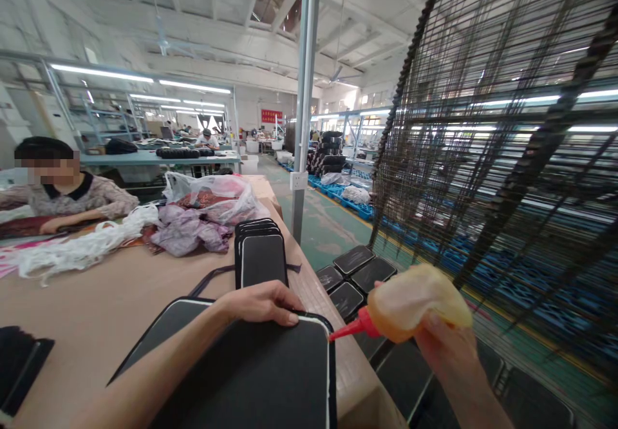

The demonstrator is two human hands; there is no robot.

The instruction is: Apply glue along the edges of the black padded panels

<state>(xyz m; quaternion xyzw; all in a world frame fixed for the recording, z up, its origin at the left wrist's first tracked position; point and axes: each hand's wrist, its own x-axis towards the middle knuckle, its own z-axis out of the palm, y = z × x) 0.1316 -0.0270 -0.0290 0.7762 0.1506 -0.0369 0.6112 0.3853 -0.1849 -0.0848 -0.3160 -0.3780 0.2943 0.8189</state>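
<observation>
In my right hand (441, 335) is a soft squeeze bottle of yellowish glue (415, 300) with a red nozzle. The nozzle tip meets the right edge of a black rounded panel (270, 371), near its upper right corner. A whitish line runs along the panel's rim. My left hand (263, 303) grips the panel's top edge, thumb on the upper face and fingers curled toward the rim. Beneath my left forearm a second black panel (159, 332) lies on the table. Just beyond stands a stack of similar panels (263, 258) with pale outlines.
Brown paper covers the table (96, 313). Dark pieces (22, 364) lie at left, white cords (91, 245) and bagged fabric (207, 200) farther back. A co-worker (62, 184) sits across at left. At right are a tall wire rack (483, 126) and floor-level panels (364, 265); a post (304, 107) rises beyond the table.
</observation>
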